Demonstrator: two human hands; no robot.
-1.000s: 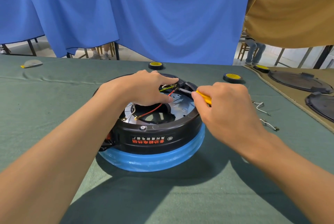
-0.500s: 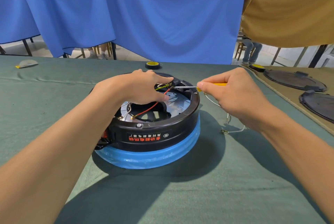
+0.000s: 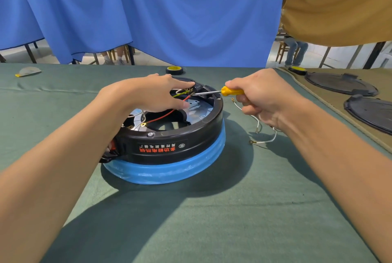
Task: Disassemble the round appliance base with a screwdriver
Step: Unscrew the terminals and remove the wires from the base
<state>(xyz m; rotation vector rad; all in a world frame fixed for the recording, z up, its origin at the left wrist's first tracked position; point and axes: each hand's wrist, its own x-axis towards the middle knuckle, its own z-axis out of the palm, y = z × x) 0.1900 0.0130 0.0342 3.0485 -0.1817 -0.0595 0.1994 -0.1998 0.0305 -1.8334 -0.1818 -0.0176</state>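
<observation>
The round appliance base [image 3: 169,146], black above a blue-wrapped lower ring, lies upside down in the middle of the green table, its inside open with a metal plate and red, yellow-green and white wires showing. My left hand [image 3: 154,92] rests across the open top, fingers pinching the wires at a black terminal block at the far rim. My right hand [image 3: 261,97] grips a yellow-handled screwdriver [image 3: 231,91] held nearly level, its tip reaching the terminal block by my left fingertips.
Loose white wires with ring terminals [image 3: 263,135] lie right of the base. Yellow-and-black tape rolls [image 3: 174,70] sit behind it. Black round covers [image 3: 339,83] rest on a tan mat at right. A blue curtain hangs beyond the table.
My right hand pulled back to the right, off the base rim, and levelled the screwdriver, so the shaft now shows. My left hand stayed on the wires.
</observation>
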